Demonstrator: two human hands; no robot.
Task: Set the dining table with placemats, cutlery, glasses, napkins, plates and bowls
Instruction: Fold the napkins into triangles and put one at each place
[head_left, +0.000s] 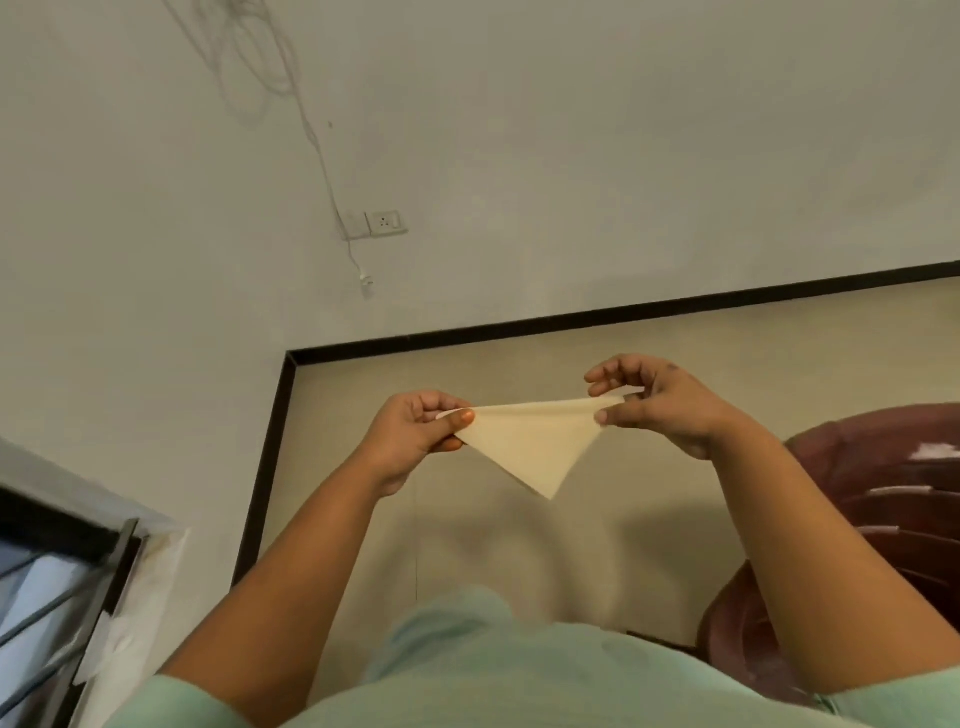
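Hands: left hand (423, 428) and right hand (657, 402) pinch 1 folded napkin (535, 447).

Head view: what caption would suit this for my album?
Both hands, left hand and right hand, hold a cream napkin folded into a triangle above the floor.

Cream napkin (535, 441) folded into a triangle, held up in the air, long edge on top and point hanging down. Left hand (421, 434) pinching the left corner, thumb over the front. Right hand (660, 402) pinching the right corner between thumb and fingertips, other fingers curled above. Behind: beige floor (675, 343) edged by a dark skirting (571, 317), pale wall (519, 156) with a socket (385, 222) and loose cable (317, 145). Dark red plastic chair (857, 519) at the right. Barred window (47, 587) low on the left. Light green shirt (519, 675) along the bottom.
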